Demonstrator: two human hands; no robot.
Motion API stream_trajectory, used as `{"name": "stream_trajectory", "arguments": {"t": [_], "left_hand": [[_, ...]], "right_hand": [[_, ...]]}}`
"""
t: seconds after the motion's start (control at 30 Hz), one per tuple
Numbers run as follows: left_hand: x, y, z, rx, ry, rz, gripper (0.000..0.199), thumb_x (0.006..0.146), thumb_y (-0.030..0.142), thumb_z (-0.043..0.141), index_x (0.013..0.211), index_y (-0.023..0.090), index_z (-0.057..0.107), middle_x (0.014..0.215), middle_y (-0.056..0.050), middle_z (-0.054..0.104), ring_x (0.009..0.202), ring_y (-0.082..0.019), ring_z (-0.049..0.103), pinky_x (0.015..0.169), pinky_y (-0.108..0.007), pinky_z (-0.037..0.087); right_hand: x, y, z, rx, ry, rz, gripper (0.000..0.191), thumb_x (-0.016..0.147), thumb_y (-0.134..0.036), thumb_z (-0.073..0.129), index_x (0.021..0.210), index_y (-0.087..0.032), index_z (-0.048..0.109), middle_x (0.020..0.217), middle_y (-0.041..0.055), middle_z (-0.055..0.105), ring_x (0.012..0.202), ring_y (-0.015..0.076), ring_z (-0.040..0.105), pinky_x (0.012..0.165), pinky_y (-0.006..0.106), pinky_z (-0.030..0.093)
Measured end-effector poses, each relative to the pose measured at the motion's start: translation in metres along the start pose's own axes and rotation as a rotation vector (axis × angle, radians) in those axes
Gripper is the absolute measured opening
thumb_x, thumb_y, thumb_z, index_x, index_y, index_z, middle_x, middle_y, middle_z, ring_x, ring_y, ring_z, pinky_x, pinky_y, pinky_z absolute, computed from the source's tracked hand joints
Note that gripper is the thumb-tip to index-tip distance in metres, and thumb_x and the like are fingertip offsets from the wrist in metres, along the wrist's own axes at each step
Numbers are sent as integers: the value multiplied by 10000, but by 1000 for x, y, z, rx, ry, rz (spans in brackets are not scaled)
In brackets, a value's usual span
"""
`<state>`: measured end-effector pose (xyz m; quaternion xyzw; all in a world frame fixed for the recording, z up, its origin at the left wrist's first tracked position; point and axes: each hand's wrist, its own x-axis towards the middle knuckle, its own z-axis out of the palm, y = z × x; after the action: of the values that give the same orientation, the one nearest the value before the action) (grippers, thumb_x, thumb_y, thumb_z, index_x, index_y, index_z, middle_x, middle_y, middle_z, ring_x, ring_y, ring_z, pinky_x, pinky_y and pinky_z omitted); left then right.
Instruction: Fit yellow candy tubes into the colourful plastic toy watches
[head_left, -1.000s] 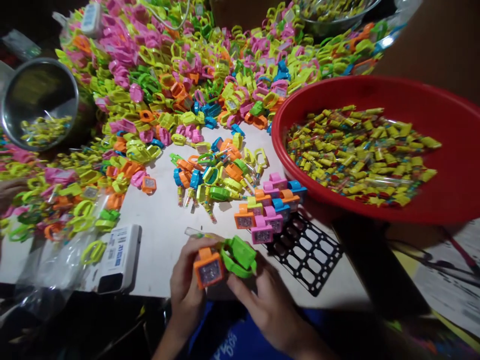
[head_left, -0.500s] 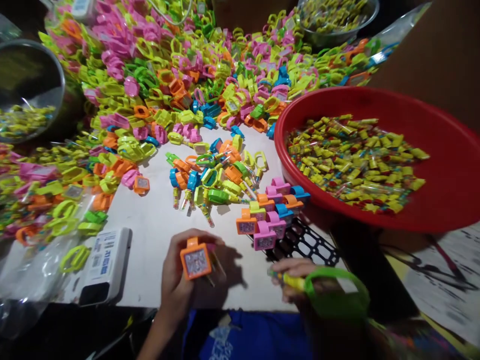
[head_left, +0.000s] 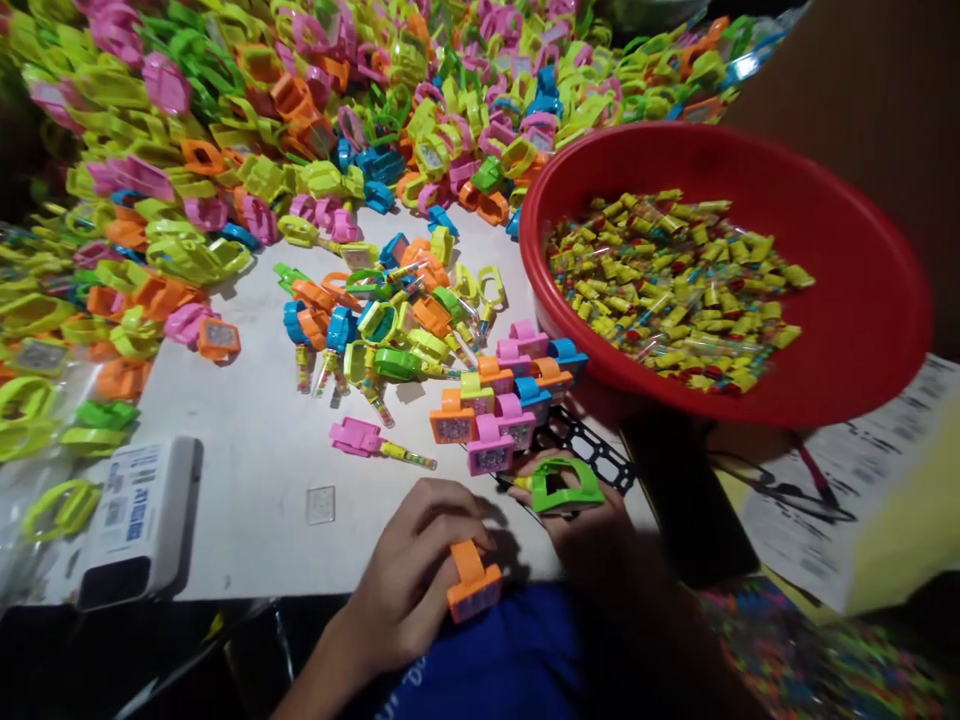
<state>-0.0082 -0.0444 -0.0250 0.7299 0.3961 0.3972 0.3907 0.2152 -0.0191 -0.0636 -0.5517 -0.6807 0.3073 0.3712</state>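
My left hand is low on the white table, shut on an orange plastic toy watch whose face points toward me. My right hand grips a green plastic watch strap with a thin yellow candy tube in its fingers. Just beyond my hands, a pink toy watch with a candy tube lies flat. A small transparent plastic square rests near my left hand.
A red plastic basin full of wrapped yellow candy tubes stands at the right. A black plastic grid lies under a group of finished toy watches. Heaped colourful watch parts fill the far side. A white box and printed papers sit at the edges.
My view has swung left and closer. My right hand has brought the green strap in toward my left hand. The orange watch has turned in my left hand. A pink watch and transparent square now show on the table.
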Motion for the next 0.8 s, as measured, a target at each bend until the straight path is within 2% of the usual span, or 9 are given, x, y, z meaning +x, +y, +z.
{"name": "stream_trajectory", "arguments": {"t": [0.1, 0.2, 0.4, 0.6, 0.8], "left_hand": [[-4, -6, 8, 21, 89, -57, 282, 1061, 156, 462, 1194, 256, 689, 1325, -114, 556, 1231, -239, 634, 1043, -371, 581], [-4, -12, 10, 24, 122, -73, 340, 1071, 144, 446, 1281, 257, 688, 1457, -105, 496, 1284, -210, 622, 1109, -342, 556], [2, -16, 11, 86, 87, 34, 519, 1071, 62, 446, 1549, 228, 561, 1548, -83, 565, 1489, -170, 502, 1290, -319, 390], [1, -16, 13, 113, 132, 18, 538, 1064, 58, 480, 1545, 279, 578, 1541, -51, 613, 1470, -153, 548, 1270, -302, 421], [-2, -20, 14, 135, 157, -34, 497, 1080, 109, 485, 1497, 339, 628, 1521, -16, 645, 1420, -161, 610, 1222, -279, 470]], "right_hand": [[4, 1, -2, -53, -31, -102, 80, 986, -188, 655, 940, -248, 679, 887, 43, 756, 833, 232, 745, 769, 345, 607], [7, 2, -2, -136, -48, -193, 167, 932, -87, 583, 916, -230, 668, 861, 57, 720, 810, 245, 690, 737, 356, 539], [9, 0, 2, -253, -64, -303, 185, 940, -96, 486, 913, -238, 601, 841, 62, 648, 793, 257, 582, 772, 381, 485], [9, -3, 8, -332, -10, -279, 235, 912, -32, 465, 904, -242, 569, 806, 64, 584, 792, 275, 530, 773, 402, 469], [18, -11, 3, -320, -116, -344, 275, 821, 8, 511, 933, -212, 634, 884, 107, 684, 862, 297, 603, 874, 467, 535]]}}
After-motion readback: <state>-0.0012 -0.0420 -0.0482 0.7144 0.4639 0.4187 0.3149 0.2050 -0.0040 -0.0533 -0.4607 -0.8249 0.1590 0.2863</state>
